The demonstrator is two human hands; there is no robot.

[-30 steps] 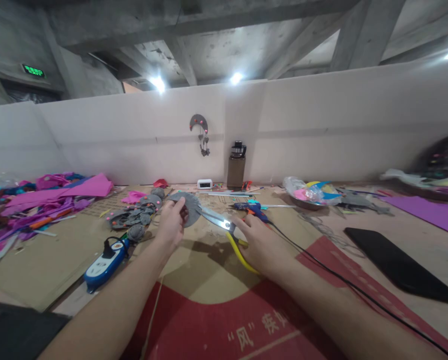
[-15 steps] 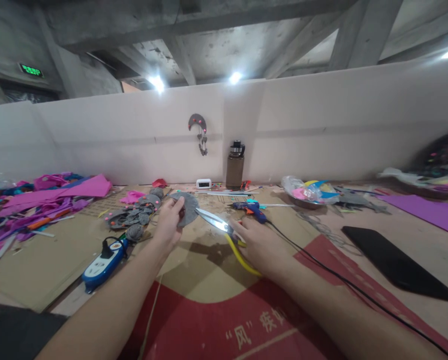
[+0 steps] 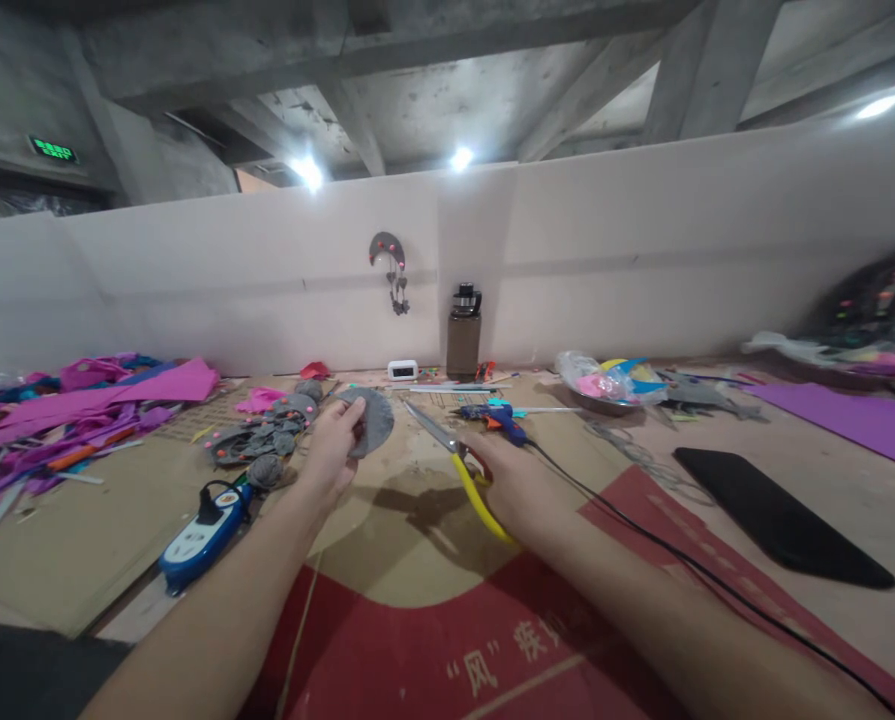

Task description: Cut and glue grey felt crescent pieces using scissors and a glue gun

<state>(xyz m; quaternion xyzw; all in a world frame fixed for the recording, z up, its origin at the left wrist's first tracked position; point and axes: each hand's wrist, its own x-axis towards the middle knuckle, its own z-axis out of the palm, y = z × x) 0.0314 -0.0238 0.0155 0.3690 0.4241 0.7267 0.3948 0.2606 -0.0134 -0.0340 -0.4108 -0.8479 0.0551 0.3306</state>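
My left hand [image 3: 332, 452] pinches a round grey felt piece [image 3: 373, 420] and holds it up above the cardboard-covered floor. My right hand [image 3: 508, 478] grips yellow-handled scissors [image 3: 458, 465], whose blades point up and left toward the felt piece without touching it. A small gap separates the blade tips from the grey piece. A blue glue gun [image 3: 494, 416] lies just behind my right hand, and its black cord [image 3: 642, 540] runs past my right forearm.
A blue and white power strip [image 3: 198, 530] lies at the left. A heap of grey felt pieces [image 3: 263, 432] and pink scraps [image 3: 94, 400] sit further left. A brown bottle [image 3: 463, 340] stands by the wall. A black sheet [image 3: 773, 515] lies at the right.
The scissors have pulled back from the grey felt piece and now tilt upward, apart from it. My left hand keeps the piece in about the same place.
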